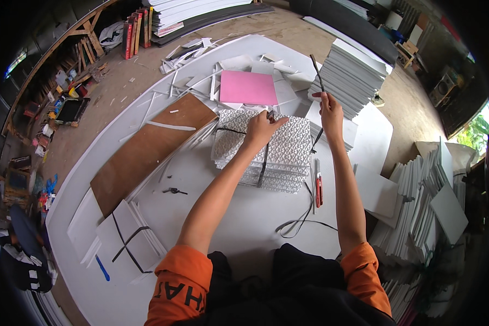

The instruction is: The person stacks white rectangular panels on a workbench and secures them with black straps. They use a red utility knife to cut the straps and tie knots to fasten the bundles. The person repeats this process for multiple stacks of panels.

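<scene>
A stack of white, bumpy-textured sheets (293, 136) lies on the white table (201, 214) in front of me. Black strap (264, 168) runs over the stack in two directions. My left hand (262, 129) rests on top, its fingers closed on the strap near the far edge. Raised to the right of the stack, my right hand (331, 113) pinches a black strap end (316, 71) that sticks up past the fingers. More of this strap hangs below the hand beside the stack. A red utility knife (319, 189) lies just right of the stack, near a loose loop of black strap (294, 221).
A brown board (152, 148) and white offcuts lie left and beyond, with a pink sheet (248, 88) behind the stack. A strapped bundle (129, 234) and a blue tool (102, 268) sit near left. Tall sheet piles (349, 79) stand far right; more sheets (413, 201) lean at right.
</scene>
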Demonstrator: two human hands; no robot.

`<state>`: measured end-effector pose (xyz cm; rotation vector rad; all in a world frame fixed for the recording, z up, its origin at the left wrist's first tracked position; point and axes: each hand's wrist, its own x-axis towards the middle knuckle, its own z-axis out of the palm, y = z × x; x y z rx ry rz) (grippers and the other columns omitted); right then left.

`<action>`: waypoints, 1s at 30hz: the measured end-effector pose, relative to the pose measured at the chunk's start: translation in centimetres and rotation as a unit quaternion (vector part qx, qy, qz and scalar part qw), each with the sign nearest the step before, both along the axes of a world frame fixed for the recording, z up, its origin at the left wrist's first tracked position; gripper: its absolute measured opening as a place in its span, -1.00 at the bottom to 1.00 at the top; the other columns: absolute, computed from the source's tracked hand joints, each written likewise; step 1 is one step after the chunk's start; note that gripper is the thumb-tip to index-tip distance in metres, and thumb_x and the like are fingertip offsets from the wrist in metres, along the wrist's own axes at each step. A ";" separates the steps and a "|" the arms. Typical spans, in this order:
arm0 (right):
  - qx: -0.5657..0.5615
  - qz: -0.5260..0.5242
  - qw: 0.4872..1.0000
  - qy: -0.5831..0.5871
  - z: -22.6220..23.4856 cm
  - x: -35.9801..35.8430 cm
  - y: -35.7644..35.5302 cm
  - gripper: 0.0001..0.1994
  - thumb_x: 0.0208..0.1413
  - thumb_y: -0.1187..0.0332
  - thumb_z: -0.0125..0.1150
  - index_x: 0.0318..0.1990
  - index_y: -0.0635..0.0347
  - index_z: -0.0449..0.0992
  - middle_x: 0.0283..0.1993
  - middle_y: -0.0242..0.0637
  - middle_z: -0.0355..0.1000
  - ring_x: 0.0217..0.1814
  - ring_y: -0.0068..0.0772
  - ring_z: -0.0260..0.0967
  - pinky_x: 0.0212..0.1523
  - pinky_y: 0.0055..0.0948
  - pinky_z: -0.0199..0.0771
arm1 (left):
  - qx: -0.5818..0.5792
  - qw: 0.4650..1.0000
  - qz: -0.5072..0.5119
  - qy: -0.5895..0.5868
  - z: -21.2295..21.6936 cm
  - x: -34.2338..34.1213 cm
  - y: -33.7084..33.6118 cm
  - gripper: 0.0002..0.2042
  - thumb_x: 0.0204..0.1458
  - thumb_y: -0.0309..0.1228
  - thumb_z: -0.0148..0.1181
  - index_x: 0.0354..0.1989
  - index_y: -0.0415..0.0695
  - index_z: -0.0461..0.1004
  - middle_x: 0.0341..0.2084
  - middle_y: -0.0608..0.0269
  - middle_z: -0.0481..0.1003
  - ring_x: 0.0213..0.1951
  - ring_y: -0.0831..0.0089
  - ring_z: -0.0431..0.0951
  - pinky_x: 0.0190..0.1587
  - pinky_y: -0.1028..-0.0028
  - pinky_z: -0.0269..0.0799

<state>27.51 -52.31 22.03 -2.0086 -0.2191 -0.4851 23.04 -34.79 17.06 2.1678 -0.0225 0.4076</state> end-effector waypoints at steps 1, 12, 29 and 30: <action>-0.075 -0.042 0.996 -0.034 0.1 -0.1 -0.6 -0.71 0.13 0.23 -0.09 -0.30 0.26 0.49 -0.56 -0.18 0.27 -0.55 -0.26 0.24 -0.42 -0.39 0.26 | 0.038 0.999 -0.005 0.021 -0.5 0.2 -0.3 -0.58 -0.16 -0.09 0.20 -0.60 -0.30 0.39 -0.64 0.03 0.45 -0.47 0.15 0.49 -0.38 0.34 0.36; -0.200 -0.022 0.974 -0.100 -1.8 -2.6 2.5 -0.91 -0.15 0.48 0.15 -0.48 0.31 0.42 -0.46 -0.10 0.33 -0.44 -0.11 0.34 -0.38 -0.28 0.32 | 0.260 0.949 0.057 0.171 -0.3 0.3 -1.2 -0.79 -0.27 -0.40 0.27 -0.45 -0.24 0.49 -0.42 -0.03 0.49 -0.26 0.13 0.50 -0.25 0.33 0.44; -0.139 0.074 0.987 0.044 -11.0 -1.7 6.2 -0.81 -0.18 0.46 0.08 -0.36 0.28 0.51 -0.39 -0.05 0.43 -0.37 -0.16 0.40 -0.30 -0.38 0.36 | -0.247 0.923 -0.105 0.275 -3.1 0.9 3.9 -0.65 -0.19 -0.23 0.23 -0.37 -0.26 0.33 -0.71 0.41 0.25 -0.64 0.64 0.22 -0.59 0.58 0.12; -0.141 0.073 0.985 0.064 -10.9 -1.7 6.7 -0.81 -0.19 0.47 0.08 -0.35 0.29 0.51 -0.38 -0.05 0.43 -0.37 -0.18 0.40 -0.30 -0.39 0.36 | -0.193 0.950 -0.062 0.239 -3.7 1.1 3.9 -0.64 -0.20 -0.21 0.23 -0.39 -0.27 0.35 -0.69 0.35 0.30 -0.61 0.57 0.28 -0.55 0.53 0.18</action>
